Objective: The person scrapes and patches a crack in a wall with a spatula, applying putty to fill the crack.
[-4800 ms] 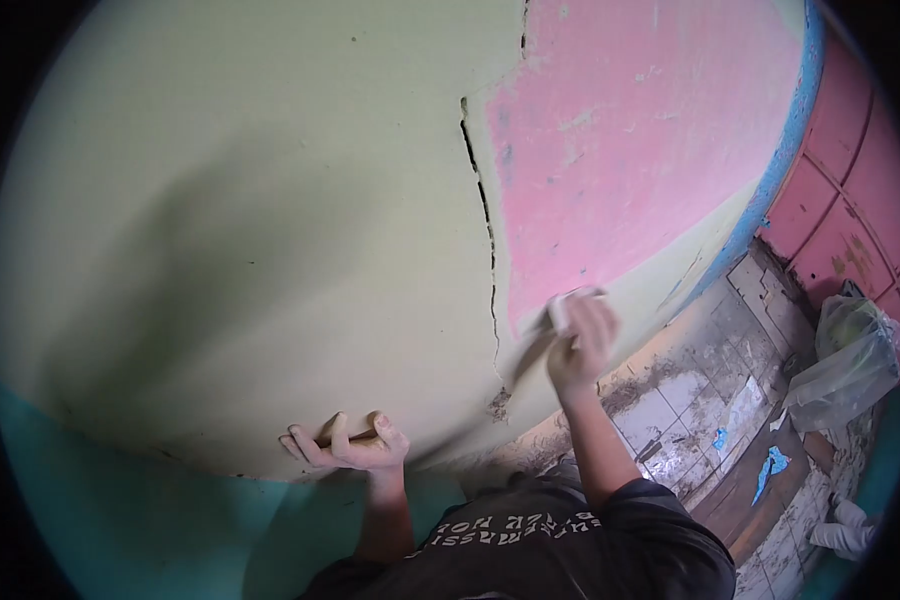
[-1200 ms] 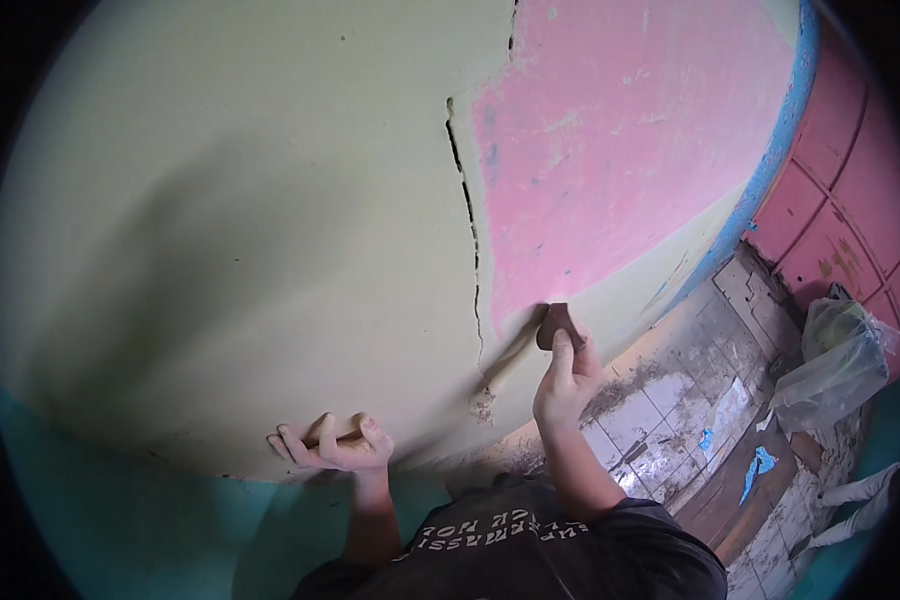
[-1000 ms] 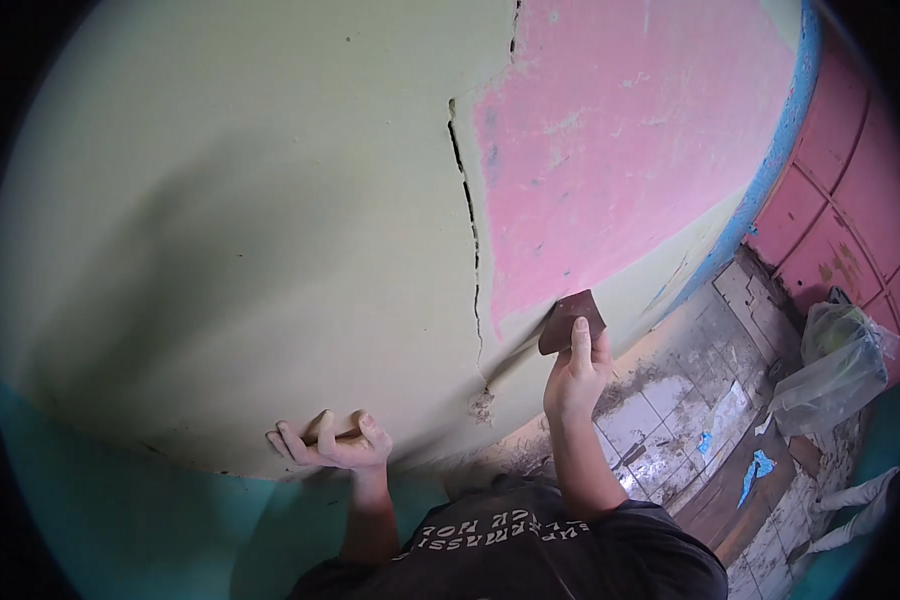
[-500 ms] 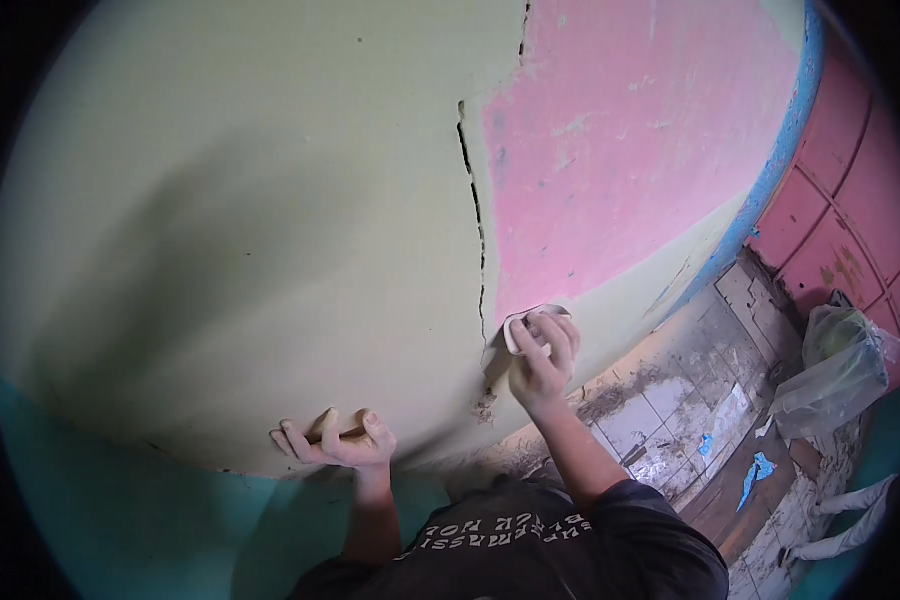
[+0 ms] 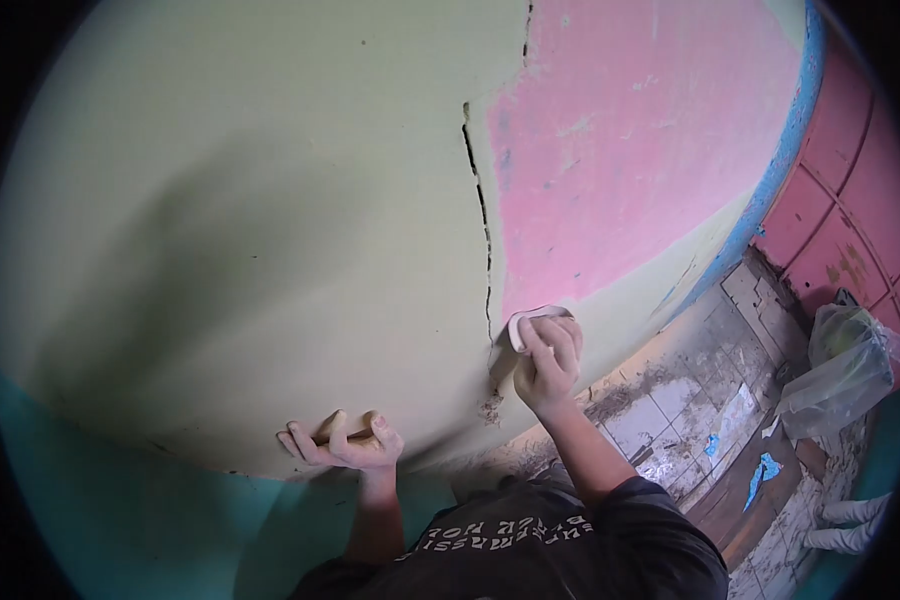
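Note:
My right hand (image 5: 550,362) presses a pale, bent sheet that looks like sandpaper (image 5: 522,326) against the wall (image 5: 370,260), at the lower corner of a pink painted patch (image 5: 610,170). The fingers are closed over the sheet, and its underside is hidden. Low on the cream part of the wall, my left hand (image 5: 355,447) rests with its fingers bent and spread apart. Nothing shows in that hand, though its palm is partly hidden. A dark jagged crack (image 5: 482,210) runs down the wall between the cream and pink areas, ending near a crumbled spot (image 5: 491,405).
Dirty tiled floor (image 5: 660,410) with debris lies to the right, along with a wooden board (image 5: 740,505) and blue scraps (image 5: 765,475). A clear plastic bag (image 5: 835,380) stands by the pink tiled wall (image 5: 850,190). White-clad legs or cloth (image 5: 850,525) show at the lower right.
The whole view has shifted slightly. My right hand keeps the sheet at nearly the same spot on the wall, and my left hand stays in place. The white shape at lower right has moved.

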Demonstrator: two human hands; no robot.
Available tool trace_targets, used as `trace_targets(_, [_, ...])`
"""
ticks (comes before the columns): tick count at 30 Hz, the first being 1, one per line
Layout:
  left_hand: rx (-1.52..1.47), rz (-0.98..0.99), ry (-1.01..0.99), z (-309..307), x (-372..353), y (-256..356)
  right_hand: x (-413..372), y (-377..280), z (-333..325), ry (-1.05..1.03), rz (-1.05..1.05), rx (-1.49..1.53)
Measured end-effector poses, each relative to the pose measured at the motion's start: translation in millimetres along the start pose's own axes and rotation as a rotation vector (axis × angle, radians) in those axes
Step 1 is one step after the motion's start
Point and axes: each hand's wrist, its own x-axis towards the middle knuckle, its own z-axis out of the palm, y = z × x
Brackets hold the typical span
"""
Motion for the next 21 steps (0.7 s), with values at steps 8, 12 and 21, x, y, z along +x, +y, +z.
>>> trace_targets(8, [0.031,0.057,0.007,2,3,-6,-4,-14,3,-0.074,-0.06,0.074])
trace_targets(12, [0.001,0.05,0.003,2,3,-7,-9,11,8,0.142,0.251,-0.033])
trace_targets(21, [-0.037,0.018,0.029,5,-7,-11,-16,3,10,0.08,0.085,0.049])
